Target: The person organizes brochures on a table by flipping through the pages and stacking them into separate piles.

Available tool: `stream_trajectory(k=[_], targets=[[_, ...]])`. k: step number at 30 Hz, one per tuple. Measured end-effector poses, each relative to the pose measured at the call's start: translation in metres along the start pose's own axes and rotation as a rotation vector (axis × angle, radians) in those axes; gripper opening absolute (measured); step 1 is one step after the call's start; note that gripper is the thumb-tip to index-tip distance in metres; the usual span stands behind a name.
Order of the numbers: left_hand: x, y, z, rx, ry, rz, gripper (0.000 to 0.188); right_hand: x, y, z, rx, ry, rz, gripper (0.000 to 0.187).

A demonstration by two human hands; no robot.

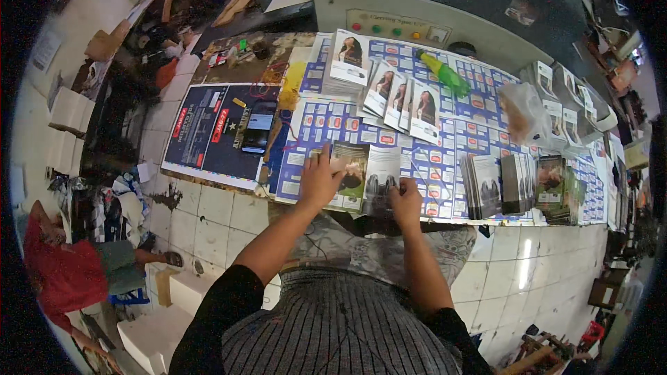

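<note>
An opened folded leaflet (381, 167) lies in front of me at the table's near edge, a green-brown photo panel on its left and a grey panel on its right. My left hand (319, 182) rests on the left panel, fingers stretched out. At the leaflet's right edge, my right hand (406, 200) is closed, thumb and fingers pinching the paper. Beyond them stands a tall stack of white leaflets (345, 66) with a portrait on the cover. Several similar leaflets (422, 112) lie fanned beside it.
To the right stand bundles of grey leaflets (484, 187), green-brown ones (551, 187) and white stacks (580, 107). A clear plastic bag (522, 112) and a green-yellow bag (447, 75) lie nearby. Left are a phone (259, 127) and dark printed sheet (208, 132). A person in red (66, 264) is far left.
</note>
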State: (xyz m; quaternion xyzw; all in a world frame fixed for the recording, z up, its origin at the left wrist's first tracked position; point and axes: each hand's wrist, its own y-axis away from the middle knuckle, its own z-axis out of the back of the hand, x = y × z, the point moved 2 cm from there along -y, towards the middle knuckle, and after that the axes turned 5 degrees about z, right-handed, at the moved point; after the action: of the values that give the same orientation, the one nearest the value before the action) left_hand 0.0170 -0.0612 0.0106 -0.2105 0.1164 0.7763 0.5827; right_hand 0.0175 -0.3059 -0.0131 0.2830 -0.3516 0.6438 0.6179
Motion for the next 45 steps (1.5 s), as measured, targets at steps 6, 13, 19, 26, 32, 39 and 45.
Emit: stream_trajectory(k=[6,13,19,26,32,39,45], targets=[[-0.017,0.003,-0.017,0.223,-0.040,-0.523,0.054,-0.012,-0.003,0.008,0.062,-0.261,-0.112,0.030],[-0.025,0.009,-0.019,0.209,-0.042,-0.565,0.048,-0.004,-0.015,0.010,0.389,-0.670,-0.267,0.038],[-0.005,0.006,-0.034,0.171,-0.104,-0.588,0.040,0.040,-0.019,-0.021,0.308,0.226,0.614,0.047],[0.048,-0.008,0.008,0.198,-0.122,-0.511,0.049,0.040,-0.021,-0.029,0.346,0.367,0.618,0.058],[0.055,-0.012,0.007,0.232,-0.110,-0.527,0.048,0.062,-0.023,-0.059,0.432,0.356,0.650,0.064],[0.059,-0.010,0.005,0.217,-0.134,-0.526,0.045,0.069,-0.019,-0.079,0.364,0.475,0.777,0.064],[0.060,-0.012,0.007,0.303,-0.099,-0.536,0.057,0.065,-0.019,-0.082,0.385,0.509,0.799,0.059]])
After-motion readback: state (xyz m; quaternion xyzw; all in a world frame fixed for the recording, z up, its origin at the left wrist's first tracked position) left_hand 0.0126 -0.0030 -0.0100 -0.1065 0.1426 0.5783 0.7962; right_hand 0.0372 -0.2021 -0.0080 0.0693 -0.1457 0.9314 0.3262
